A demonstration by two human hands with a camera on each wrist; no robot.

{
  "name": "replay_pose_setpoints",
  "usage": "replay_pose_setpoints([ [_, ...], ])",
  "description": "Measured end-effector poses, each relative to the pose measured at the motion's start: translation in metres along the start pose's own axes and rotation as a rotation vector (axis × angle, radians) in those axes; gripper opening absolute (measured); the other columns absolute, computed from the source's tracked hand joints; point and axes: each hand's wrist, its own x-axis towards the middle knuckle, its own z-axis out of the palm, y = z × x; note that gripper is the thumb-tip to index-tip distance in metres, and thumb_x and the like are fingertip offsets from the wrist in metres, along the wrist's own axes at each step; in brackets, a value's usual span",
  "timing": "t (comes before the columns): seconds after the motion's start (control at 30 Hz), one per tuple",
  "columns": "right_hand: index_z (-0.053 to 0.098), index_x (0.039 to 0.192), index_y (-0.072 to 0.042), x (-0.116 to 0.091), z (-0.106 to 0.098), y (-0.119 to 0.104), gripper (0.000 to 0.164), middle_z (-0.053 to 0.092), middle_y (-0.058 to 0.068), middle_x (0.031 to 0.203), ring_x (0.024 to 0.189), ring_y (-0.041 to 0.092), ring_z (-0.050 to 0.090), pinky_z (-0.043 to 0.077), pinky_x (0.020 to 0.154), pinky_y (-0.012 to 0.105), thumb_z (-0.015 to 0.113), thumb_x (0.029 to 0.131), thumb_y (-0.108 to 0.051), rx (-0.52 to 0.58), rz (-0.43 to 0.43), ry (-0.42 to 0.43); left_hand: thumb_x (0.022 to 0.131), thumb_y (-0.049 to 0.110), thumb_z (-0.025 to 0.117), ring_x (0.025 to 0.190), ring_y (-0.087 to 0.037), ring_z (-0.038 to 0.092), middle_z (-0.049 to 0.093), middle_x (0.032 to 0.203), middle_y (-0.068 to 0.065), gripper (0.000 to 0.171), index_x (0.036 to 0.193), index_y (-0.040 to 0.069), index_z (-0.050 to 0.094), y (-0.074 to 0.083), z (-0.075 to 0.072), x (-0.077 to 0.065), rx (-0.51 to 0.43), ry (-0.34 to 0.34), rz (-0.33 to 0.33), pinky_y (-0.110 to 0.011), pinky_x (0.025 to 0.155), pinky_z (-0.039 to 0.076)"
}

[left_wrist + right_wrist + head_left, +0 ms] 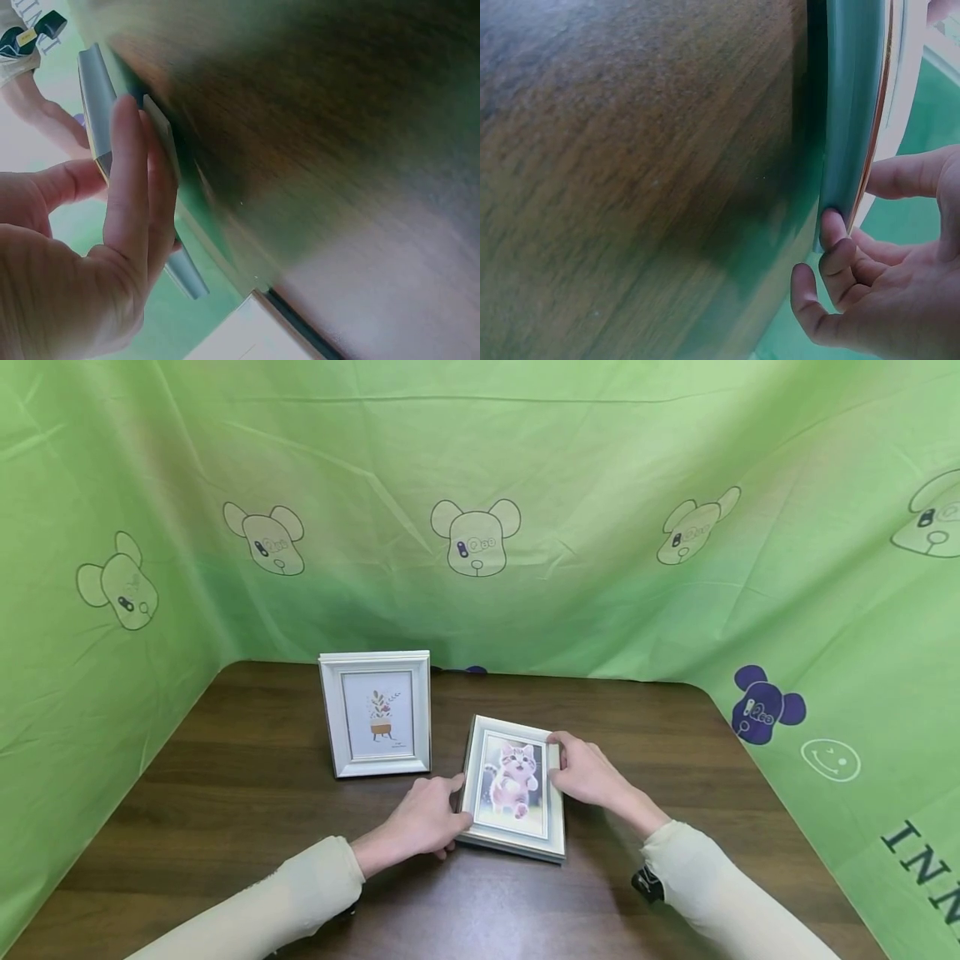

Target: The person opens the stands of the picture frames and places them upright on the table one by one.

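A white picture frame with a kitten picture (513, 781) is held low over the brown table between both hands, face up and slightly turned. My left hand (423, 818) grips its lower left side, thumb on the front border and fingers underneath. In the left wrist view, a thin flap (161, 131) stands out from the back of the frame beside those fingers. My right hand (592, 770) pinches the upper right edge. The right wrist view shows the thumb on the front and fingertips (834, 225) against the side of the frame.
A second white picture frame (377, 767), with a potted plant picture, stands upright at the back left of the wooden table (247, 793). Green cloth (585, 602) printed with bear heads hangs around the table's back and sides.
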Motion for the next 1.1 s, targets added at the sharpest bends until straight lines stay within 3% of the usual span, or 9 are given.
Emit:
replay_pose_setpoints([
  [0.77, 0.05, 0.127, -0.001, 0.0, -0.004, -0.001, 0.052, 0.053, 0.004, 0.076, 0.062, 0.014, 0.048, 0.041, 0.055, 0.03, 0.064, 0.078, -0.009, 0.006, -0.013, 0.066, 0.078, 0.005, 0.063, 0.037, -0.015, 0.058, 0.06, 0.052, -0.002, 0.068, 0.141, -0.002, 0.039, 0.002, -0.006, 0.0, -0.136, 0.079, 0.092, -0.029, 0.036, 0.049],
  [1.1, 0.051, 0.124, -0.001, -0.002, -0.006, -0.004, 0.05, 0.053, 0.005, 0.075, 0.061, 0.014, 0.047, 0.04, 0.055, 0.03, 0.065, 0.078, -0.01, 0.017, -0.053, 0.095, 0.08, 0.009, 0.064, 0.04, -0.016, 0.06, 0.06, 0.058, 0.001, 0.067, 0.143, 0.005, 0.041, 0.003, -0.011, -0.003, -0.175, 0.073, 0.064, -0.032, 0.038, 0.05],
])
